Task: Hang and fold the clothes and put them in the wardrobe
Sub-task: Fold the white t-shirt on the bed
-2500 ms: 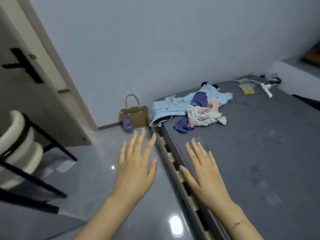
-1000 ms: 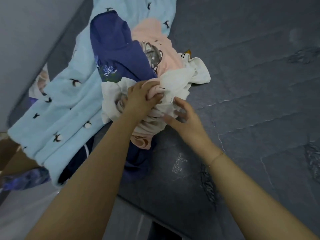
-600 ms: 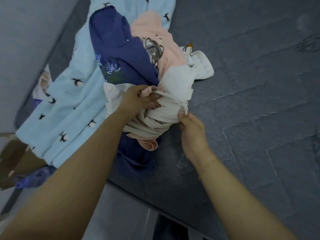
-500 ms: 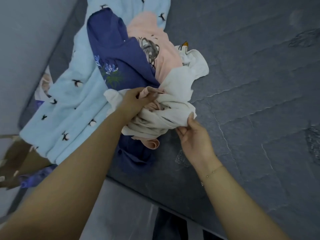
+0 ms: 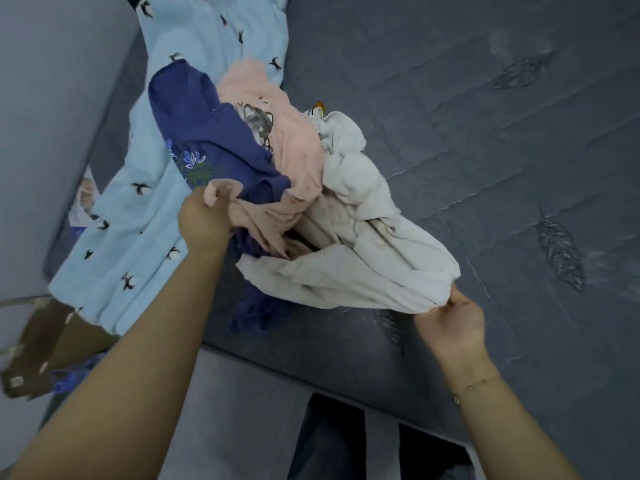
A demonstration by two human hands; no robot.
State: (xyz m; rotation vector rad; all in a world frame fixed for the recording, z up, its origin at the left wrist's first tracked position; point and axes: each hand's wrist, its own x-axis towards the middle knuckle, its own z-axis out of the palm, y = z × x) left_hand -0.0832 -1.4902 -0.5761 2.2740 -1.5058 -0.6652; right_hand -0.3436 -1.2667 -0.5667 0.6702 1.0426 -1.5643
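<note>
Now: cream garment [image 5: 349, 271] stretched 10-to-4 o'clock; left hand [image 5: 204, 223] clamped on pink cloth [image 5: 294, 157], right hand [image 5: 450, 323] pinching cream corner.

dark grey mattress [image 5: 485, 168], brown paper bag [image 5: 45, 344] on floor, pale wall [image 5: 52, 98]

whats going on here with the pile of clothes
A person is sorting a heap of clothes on a grey mattress. The left hand grips a pink garment and the right hand pinches a corner of a white garment, pulling it out sideways. A navy top and a light blue bird-print piece lie in the heap. Nothing is folded yet.
</note>
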